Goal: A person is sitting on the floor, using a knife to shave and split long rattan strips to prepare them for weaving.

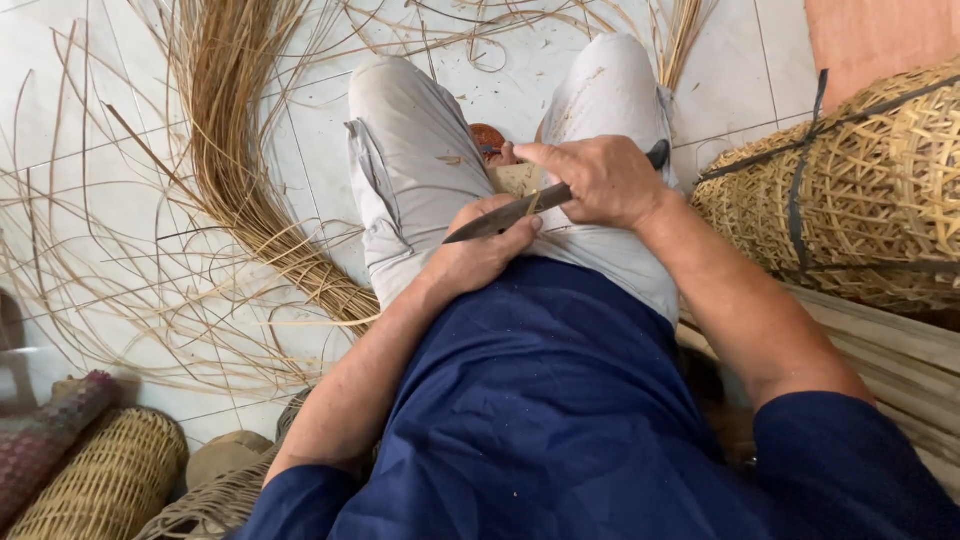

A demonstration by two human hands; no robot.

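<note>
Two hands meet over the lap, and between them lies a knife point(505, 215) with a long dark blade, its point aimed toward the person's left knee and its black handle end poking out past the right wrist. The right hand point(600, 180) is wrapped closed around the handle, thumb stretched along the top toward the blade. The left hand point(478, 245) sits just under the blade, fingers curled in and the thumb pressed up against the metal; a thin pale strip point(535, 200) crosses the blade where the two hands come together, though whether the left fingers pinch it cannot be told. All of this rests above the thighs, clad in light grey trousers point(410, 160), with the dark blue shirt point(540, 400) filling the lower part of the view. Between the knees a small reddish-brown object point(488, 138) shows, partly hidden. On the white tiled floor point(90, 120) to the person's left, a thick bundle of dry cane strands point(240, 150) sweeps in a curve toward the leg, with loose strands scattered all around it. To the right stands a large woven basket point(860, 190) bound with dark straps. At the lower left lie a smaller woven cylinder point(110, 480) and a roll of checked fabric point(45, 430) just beside it
</note>
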